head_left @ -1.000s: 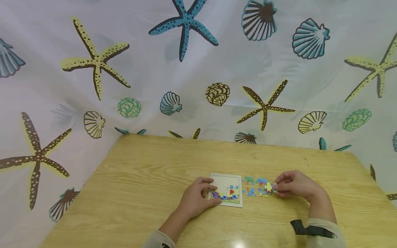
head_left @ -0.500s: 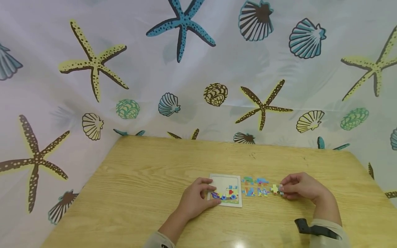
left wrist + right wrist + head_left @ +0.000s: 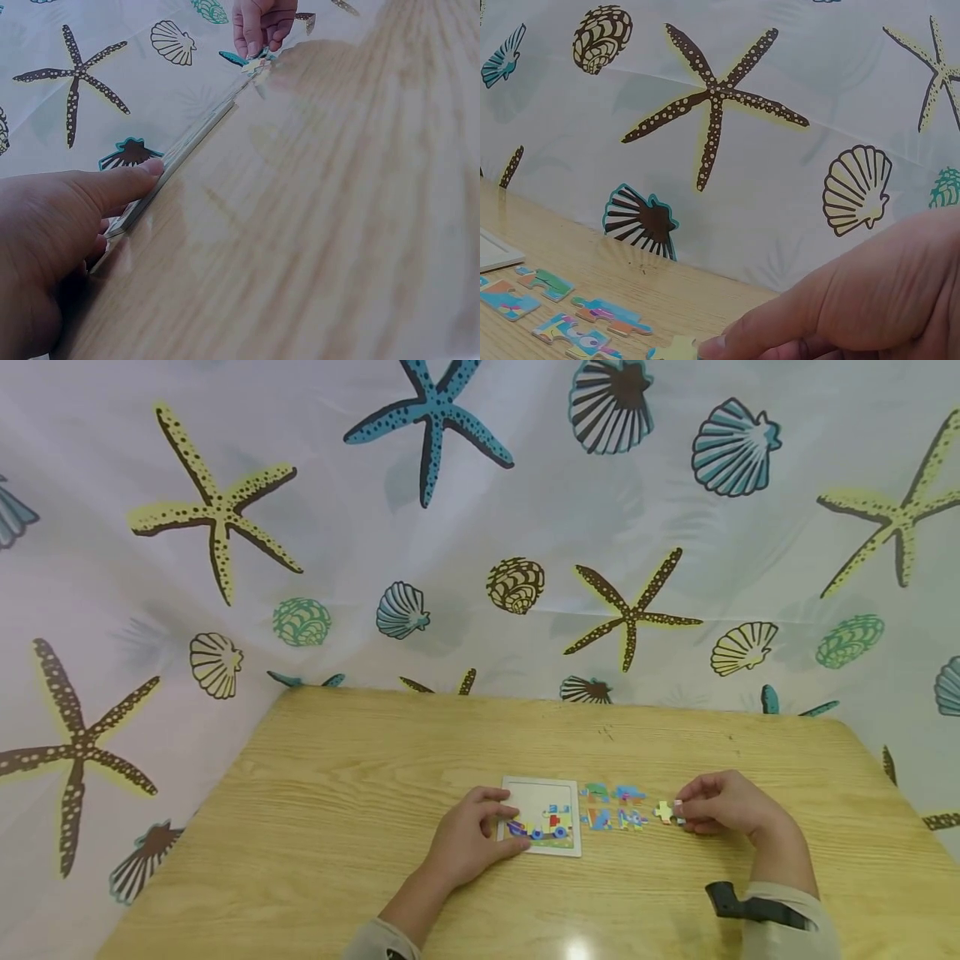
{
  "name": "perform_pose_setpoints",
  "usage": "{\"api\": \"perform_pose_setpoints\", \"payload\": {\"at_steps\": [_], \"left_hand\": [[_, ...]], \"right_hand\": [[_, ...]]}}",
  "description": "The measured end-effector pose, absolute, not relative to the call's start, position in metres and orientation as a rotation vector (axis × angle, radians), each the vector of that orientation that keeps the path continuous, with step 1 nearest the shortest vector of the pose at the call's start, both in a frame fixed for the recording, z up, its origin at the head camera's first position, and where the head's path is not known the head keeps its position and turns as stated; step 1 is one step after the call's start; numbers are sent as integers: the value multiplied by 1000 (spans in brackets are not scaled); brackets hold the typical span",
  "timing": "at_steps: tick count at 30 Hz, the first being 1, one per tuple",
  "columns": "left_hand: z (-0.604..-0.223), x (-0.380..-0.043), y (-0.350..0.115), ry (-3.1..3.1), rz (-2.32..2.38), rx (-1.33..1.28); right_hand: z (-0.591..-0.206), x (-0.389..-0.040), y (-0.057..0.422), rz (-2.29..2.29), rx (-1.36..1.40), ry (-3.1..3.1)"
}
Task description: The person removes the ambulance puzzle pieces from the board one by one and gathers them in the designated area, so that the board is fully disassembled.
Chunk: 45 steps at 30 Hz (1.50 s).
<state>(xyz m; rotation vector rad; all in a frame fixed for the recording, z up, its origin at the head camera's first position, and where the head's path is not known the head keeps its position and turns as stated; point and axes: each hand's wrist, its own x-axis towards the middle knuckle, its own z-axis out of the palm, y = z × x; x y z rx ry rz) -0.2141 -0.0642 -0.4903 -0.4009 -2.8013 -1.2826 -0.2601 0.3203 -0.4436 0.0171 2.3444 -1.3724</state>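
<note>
My left hand (image 3: 465,839) grips the left side of a square, pale-rimmed jigsaw puzzle tray (image 3: 577,818) flat on the table. Its thumb presses near the front-left corner and its fingers lie over the left rim. Joined pieces forming a colourful vehicle picture (image 3: 542,830) fill the tray's lower part; bare backing shows above. To the right, my right hand (image 3: 738,814) pinches a yellow jigsaw piece (image 3: 663,812) between thumb and fingers, close over the table. In the right wrist view, the thumb covers part of this yellow piece (image 3: 676,349).
Several loose blue, green and orange jigsaw pieces (image 3: 598,818) lie between the tray and the right hand. A wooden table (image 3: 375,760) carries everything. Behind and beside it hangs a white curtain (image 3: 465,543) printed with starfish and shells.
My right hand has drawn the yellow piece rightward, away from the other loose pieces, and then stays about there. My left hand keeps its grip on the tray.
</note>
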Motion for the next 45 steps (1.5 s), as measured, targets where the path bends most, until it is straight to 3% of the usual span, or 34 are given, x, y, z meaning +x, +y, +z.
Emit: {"api": "perform_pose_setpoints", "payload": {"at_steps": [34,45], "left_hand": [[-493,-214,-62,-2785,-1285,-418],[-490,-215,-63,-2795,-1270,-405]], "right_hand": [[-447,-265,313,-1379,127,2512],[-434,-268,297,-1544,-81,2384]]}}
